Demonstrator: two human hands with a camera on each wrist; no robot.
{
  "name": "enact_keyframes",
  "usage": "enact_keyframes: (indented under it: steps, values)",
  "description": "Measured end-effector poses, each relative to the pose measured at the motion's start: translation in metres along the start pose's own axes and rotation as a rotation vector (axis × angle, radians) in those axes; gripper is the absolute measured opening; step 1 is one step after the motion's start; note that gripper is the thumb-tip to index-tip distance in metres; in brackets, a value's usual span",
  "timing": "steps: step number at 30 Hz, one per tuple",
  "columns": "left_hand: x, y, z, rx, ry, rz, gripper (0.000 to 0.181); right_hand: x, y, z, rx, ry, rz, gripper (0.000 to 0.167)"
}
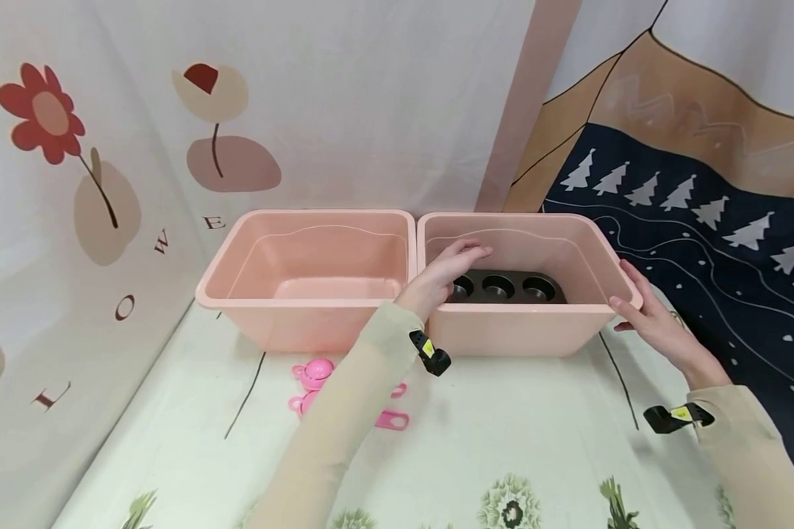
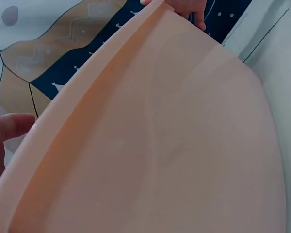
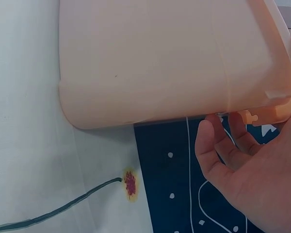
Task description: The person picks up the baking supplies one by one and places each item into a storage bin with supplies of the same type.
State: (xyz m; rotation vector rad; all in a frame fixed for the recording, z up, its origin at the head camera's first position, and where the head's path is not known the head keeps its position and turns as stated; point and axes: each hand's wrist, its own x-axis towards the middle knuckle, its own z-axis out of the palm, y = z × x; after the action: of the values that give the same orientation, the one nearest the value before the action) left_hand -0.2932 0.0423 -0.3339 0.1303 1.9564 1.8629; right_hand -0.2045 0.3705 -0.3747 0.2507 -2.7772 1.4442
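Observation:
Two pink plastic bins stand side by side on the table. My left hand (image 1: 445, 273) is at the left end of the right bin (image 1: 503, 328), its fingers extended over the inside; in the left wrist view part of that hand shows past the rim. With my right hand (image 1: 662, 330) I hold the right bin's front right corner, thumb by the rim and fingers along the outer side. The right wrist view shows curled fingers (image 3: 233, 145) just under the rim. A dark muffin pan (image 1: 519, 286) lies inside this bin, partly hidden by the front wall and left hand.
The left bin (image 1: 324, 323) stands against the right one. Several pink plastic utensils (image 1: 317, 371) lie in front of it, partly covered by the left forearm. Printed curtains (image 1: 370, 110) hang behind the bins, and a flowered cloth (image 1: 490, 433) covers the table.

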Motion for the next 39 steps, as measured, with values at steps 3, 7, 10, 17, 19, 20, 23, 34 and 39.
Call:
enact_keyframes:
  steps: [3, 7, 10, 17, 19, 20, 23, 34, 39]
  values:
    - [-0.006, 0.002, -0.004, 0.005, -0.005, 0.025, 0.053, 0.000, 0.000, 0.002, 0.011, -0.005, -0.009, 0.074]
    - [-0.015, 0.008, -0.013, -0.036, -0.004, 0.061, 0.048, 0.000, -0.001, 0.003, 0.015, -0.007, -0.015, 0.074]
    - [-0.022, 0.013, -0.021, -0.075, -0.007, 0.081, 0.045, -0.001, 0.000, 0.002, 0.007, -0.009, -0.009, 0.074]
    - [-0.034, 0.024, -0.034, -0.131, -0.029, 0.128, 0.044, -0.004, 0.002, -0.004, -0.009, -0.001, -0.035, 0.073]
    - [-0.039, 0.026, -0.039, -0.142, -0.023, 0.144, 0.042, -0.004, 0.001, -0.003, -0.002, -0.006, -0.038, 0.073]
    - [-0.041, 0.026, -0.041, -0.147, -0.020, 0.155, 0.042, -0.004, 0.001, -0.003, 0.000, -0.008, -0.039, 0.073]
    - [-0.048, 0.028, -0.049, -0.129, 0.000, 0.197, 0.040, -0.002, 0.000, -0.002, -0.002, -0.010, -0.028, 0.073]
    - [-0.069, 0.027, -0.073, -0.089, 0.008, 0.316, 0.042, -0.001, -0.009, -0.004, -0.038, -0.047, 0.008, 0.076]
    - [-0.080, 0.026, -0.079, -0.074, -0.014, 0.356, 0.044, -0.002, -0.014, -0.006, -0.078, -0.046, 0.009, 0.077]
